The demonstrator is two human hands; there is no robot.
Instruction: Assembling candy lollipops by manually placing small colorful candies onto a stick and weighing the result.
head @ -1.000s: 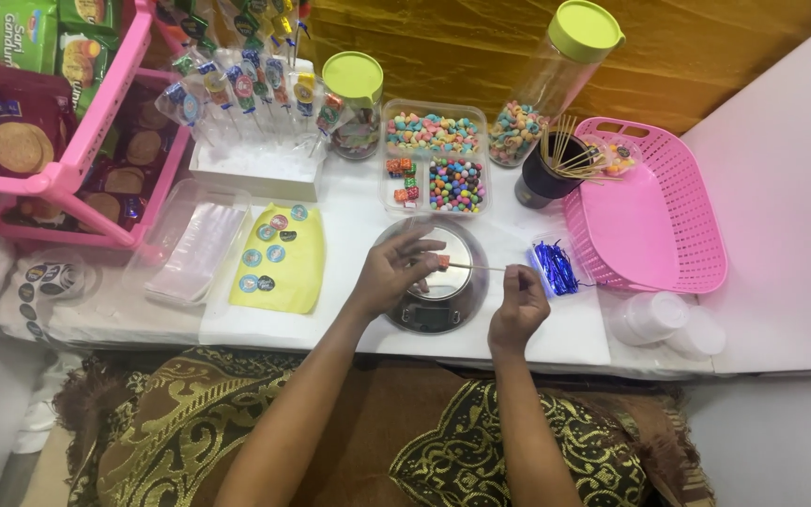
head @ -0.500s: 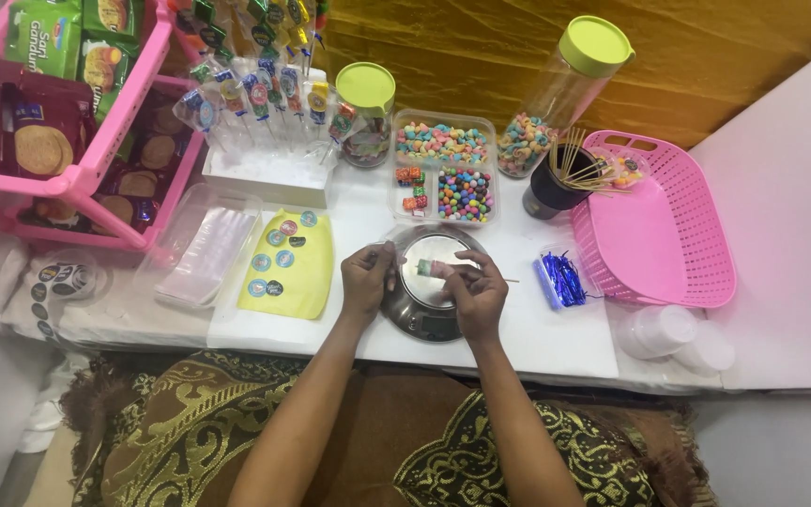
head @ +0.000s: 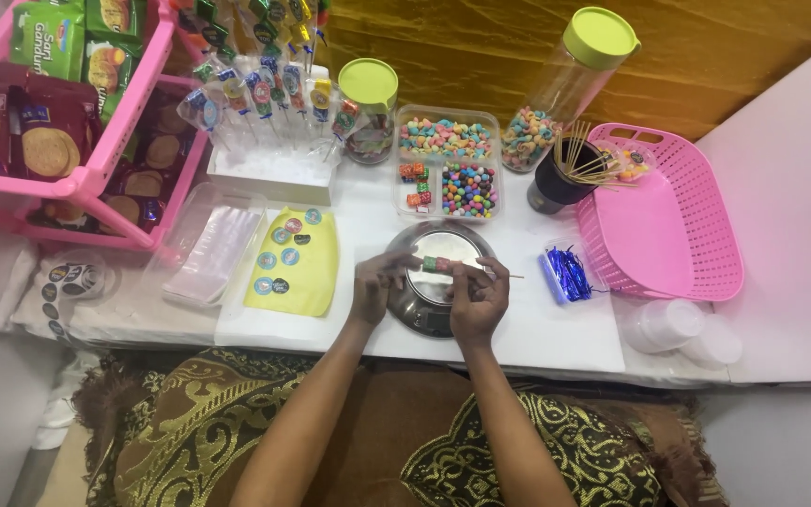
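Both my hands are over a round metal plate [head: 417, 314] at the table's front. My left hand [head: 376, 284] pinches one end of a thin wooden skewer [head: 504, 275]. A few coloured candies [head: 437, 264] are threaded on the skewer between the two hands. My right hand [head: 479, 297] grips the skewer on the other side of the candies, and the skewer's tip sticks out to the right past that hand.
Behind the plate lies a divided clear tray of coloured candies [head: 448, 164], with two green-lidded jars [head: 370, 108] [head: 565, 80] and a dark cup of skewers [head: 556, 183]. A pink basket [head: 673, 221], blue twist ties [head: 568, 272], yellow sticker sheet [head: 291, 263], clear bags [head: 213, 252] and pink rack of biscuit packs [head: 58, 122] surround it.
My right hand moved left from beside the plate to join the left hand over it. The skewer with candies is now held between both hands.
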